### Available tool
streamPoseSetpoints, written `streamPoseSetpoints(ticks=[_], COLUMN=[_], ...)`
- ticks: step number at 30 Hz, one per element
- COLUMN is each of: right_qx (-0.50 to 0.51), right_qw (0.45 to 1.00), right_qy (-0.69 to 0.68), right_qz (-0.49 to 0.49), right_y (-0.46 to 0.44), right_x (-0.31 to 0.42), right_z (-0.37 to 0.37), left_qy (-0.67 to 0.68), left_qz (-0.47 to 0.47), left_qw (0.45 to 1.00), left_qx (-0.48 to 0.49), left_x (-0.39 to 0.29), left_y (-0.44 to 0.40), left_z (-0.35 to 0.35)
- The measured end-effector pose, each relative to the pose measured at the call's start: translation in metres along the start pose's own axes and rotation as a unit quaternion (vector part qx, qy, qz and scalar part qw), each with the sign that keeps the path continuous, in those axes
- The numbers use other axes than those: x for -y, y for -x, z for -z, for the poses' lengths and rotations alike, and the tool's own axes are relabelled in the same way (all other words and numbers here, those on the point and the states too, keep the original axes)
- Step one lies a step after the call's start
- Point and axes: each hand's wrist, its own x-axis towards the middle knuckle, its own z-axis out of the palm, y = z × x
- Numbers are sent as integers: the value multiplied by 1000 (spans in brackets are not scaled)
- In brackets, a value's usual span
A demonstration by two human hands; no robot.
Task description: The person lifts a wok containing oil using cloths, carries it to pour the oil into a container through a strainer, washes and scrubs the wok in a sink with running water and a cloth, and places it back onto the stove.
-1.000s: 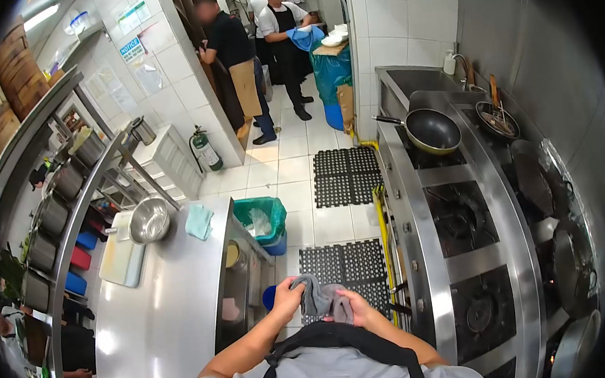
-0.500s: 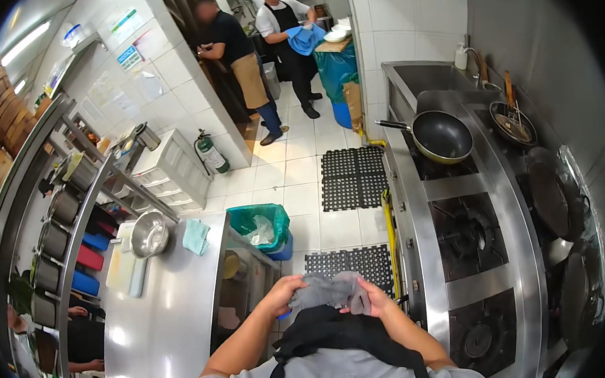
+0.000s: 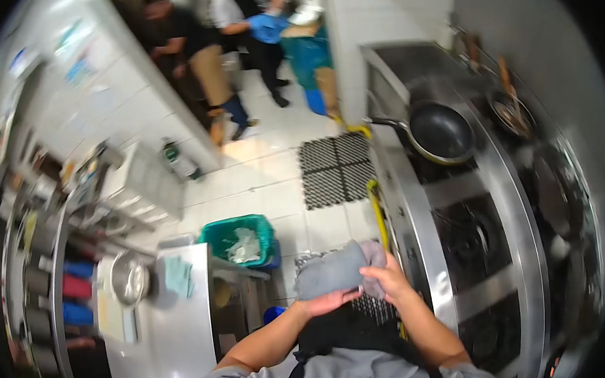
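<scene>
A folded grey cloth (image 3: 329, 271) is held up in front of my black apron. My left hand (image 3: 326, 302) lies along the cloth's near edge and supports it from below, with its fingers straight and pointing right; the thumb is hidden. On the right, my right hand (image 3: 388, 278) grips the bunched, paler end of the cloth with the thumb on top. Under the cloth, a black perforated floor mat (image 3: 381, 309) is partly covered.
At left stands a steel counter (image 3: 169, 341) with a metal bowl (image 3: 130, 279) and a light blue cloth (image 3: 178, 275). A lined bin (image 3: 266, 227) sits beyond it. To the right runs a stove with a black wok (image 3: 440, 132). Two people (image 3: 200, 62) stand at the back.
The cloth has gone from crumpled between both hands to a flatter fold. My left hand has moved from its left end to underneath it. The view has shifted and blurred.
</scene>
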Motion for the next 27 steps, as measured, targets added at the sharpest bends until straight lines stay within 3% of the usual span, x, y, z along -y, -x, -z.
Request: streamPoseSetpoints(ticks=[1,3,5,9,11,13,15,17,19,21,25,27], right_qx=[-68,-150,-234,-373,-397,-404,-425,-404,-339,-342,-399,-442], right_qw=[995,977,957,914,902,897,891,896,898,894,870,850], right_qy=[68,127,151,133,125,67,-17,-63,-133,-117,-48,-13], right_qz=[36,80,85,92,111,167,161,174,248,264,285,285], right_y=[-8,-13,-13,1,12,41,78,125,165,211,295,317], right_x=[3,18,31,37,52,63,92,117,148,182,291,351], right_z=[8,17,31,62,62,74,77,98,122,155,225,266], left_qy=[5,-349,-71,-80,-98,-47,-58,-72,-34,-4,-53,-144], left_qz=[46,60,71,143,168,203,207,205,184,182,174,160], left_qw=[999,934,994,987,980,971,969,968,973,970,979,976], left_qx=[-5,-36,-31,5,27,114,120,129,134,162,93,38], left_x=[-8,-26,-38,-48,-44,-31,-15,3,22,46,103,123], left_y=[-15,-47,-75,-138,-161,-181,-201,-222,-246,-261,-302,-338], left_z=[1,3,-30,-44,-62,-83,-103,-111,-114,-126,-161,-160])
